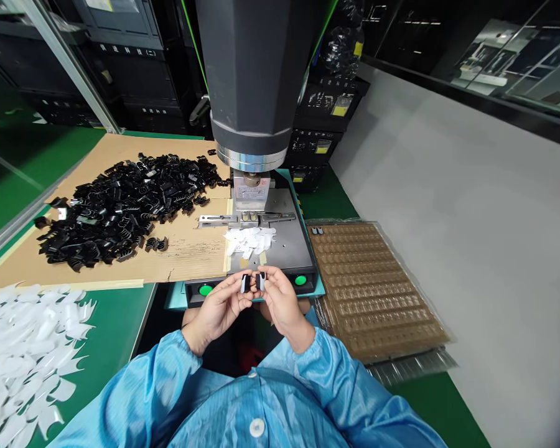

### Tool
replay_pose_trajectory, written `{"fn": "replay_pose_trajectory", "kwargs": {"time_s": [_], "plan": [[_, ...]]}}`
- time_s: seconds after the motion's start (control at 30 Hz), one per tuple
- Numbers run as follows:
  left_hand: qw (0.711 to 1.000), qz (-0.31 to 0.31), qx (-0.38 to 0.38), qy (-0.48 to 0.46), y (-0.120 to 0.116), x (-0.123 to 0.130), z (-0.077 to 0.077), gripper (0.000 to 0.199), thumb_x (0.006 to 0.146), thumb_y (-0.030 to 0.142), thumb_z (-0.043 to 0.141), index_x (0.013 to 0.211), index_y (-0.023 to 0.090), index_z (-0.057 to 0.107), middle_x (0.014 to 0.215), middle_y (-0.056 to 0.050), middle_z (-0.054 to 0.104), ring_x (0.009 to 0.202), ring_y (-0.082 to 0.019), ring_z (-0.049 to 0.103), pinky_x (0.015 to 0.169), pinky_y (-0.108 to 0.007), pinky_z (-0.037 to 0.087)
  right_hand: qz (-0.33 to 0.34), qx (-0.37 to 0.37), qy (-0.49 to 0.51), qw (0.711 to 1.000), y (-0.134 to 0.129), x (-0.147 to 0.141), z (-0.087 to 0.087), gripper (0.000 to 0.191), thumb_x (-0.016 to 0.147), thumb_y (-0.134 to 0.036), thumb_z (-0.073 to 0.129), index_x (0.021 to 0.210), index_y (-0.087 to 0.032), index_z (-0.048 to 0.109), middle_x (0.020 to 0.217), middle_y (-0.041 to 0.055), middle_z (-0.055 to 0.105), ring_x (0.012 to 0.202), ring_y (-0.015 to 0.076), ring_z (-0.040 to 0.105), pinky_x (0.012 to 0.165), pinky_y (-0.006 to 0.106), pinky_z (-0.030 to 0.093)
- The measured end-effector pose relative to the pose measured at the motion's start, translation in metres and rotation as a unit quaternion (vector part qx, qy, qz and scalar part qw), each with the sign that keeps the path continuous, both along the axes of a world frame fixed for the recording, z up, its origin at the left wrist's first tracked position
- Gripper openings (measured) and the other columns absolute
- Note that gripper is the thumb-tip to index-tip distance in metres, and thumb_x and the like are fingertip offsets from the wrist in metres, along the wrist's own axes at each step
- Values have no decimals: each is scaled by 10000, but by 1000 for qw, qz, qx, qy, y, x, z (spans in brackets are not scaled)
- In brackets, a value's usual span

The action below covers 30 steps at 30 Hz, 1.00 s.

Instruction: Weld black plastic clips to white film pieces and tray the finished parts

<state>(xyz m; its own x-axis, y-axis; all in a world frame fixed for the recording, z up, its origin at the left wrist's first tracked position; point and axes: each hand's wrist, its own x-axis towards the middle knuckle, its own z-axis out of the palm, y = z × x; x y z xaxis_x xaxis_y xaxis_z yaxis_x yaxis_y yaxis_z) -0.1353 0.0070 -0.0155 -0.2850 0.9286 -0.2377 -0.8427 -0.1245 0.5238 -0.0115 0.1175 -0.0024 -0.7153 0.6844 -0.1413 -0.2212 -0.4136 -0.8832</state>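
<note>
Close together in front of the press, my two hands each pinch a small black-and-white plastic part. My left hand (224, 298) is closed on the left plastic part (245, 284). In the fingers of my right hand (282, 302) is the right plastic part (261, 281). Just beyond them, a small heap of white plastic pieces (249, 241) lies on the grey press base (284, 202). Behind the heap sits a metal fixture (249, 218), under the dark press head (247, 81).
A large pile of black plastic parts (135, 205) covers the cardboard (191, 249) on the left. White pieces (23, 354) spread at lower left. A brown compartment tray (373, 286) lies right, with two parts (317, 231) in its far corner. Green buttons (205, 290) front the base.
</note>
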Motion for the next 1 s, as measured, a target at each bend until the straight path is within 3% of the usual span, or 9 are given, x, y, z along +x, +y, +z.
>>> {"fn": "replay_pose_trajectory", "kwargs": {"time_s": [0.47,0.67,0.73,0.8,0.9,1.0], "plan": [[1000,-1,-1,-5,0,0,0,340,989,168,712,1322,104,681,1014,-112,764,823,-167,761,743,-251,662,-4,11,-8,1000,-1,1,-1,330,882,-370,804,1153,-249,658,1049,32,732,870,163,695,746,296,574],[1000,1,-15,9,0,0,2,356,975,193,739,1314,106,674,1022,-116,765,823,-171,765,726,-240,658,6,33,-2,999,1,1,-5,283,907,-331,730,1154,-265,608,1049,24,697,877,176,680,759,320,565],[999,11,-29,32,-1,1,2,374,966,219,765,1314,119,674,1020,-110,764,833,-175,767,752,-255,663,0,81,-15,997,1,4,-6,234,908,-271,668,1127,-277,586,1006,8,661,876,179,658,776,331,557],[995,41,-43,74,-2,5,3,382,938,247,812,1284,152,681,1039,-95,760,874,-187,772,797,-283,669,-11,183,-59,981,-1,8,-5,244,888,-209,635,1111,-287,573,986,1,630,892,190,638,821,355,548],[986,83,-57,133,-1,16,3,374,869,272,893,1177,197,693,1045,-58,752,923,-195,770,824,-284,661,-15,368,-135,920,-6,15,1,330,855,-177,665,1151,-294,580,1060,30,633,984,234,629,910,408,530],[978,90,-76,174,0,25,5,376,814,298,941,1088,213,697,977,-20,740,884,-164,754,801,-237,640,-11,469,-165,868,-10,18,7,321,864,-183,668,1159,-289,600,1093,59,642,1036,268,630,922,428,524]]}}
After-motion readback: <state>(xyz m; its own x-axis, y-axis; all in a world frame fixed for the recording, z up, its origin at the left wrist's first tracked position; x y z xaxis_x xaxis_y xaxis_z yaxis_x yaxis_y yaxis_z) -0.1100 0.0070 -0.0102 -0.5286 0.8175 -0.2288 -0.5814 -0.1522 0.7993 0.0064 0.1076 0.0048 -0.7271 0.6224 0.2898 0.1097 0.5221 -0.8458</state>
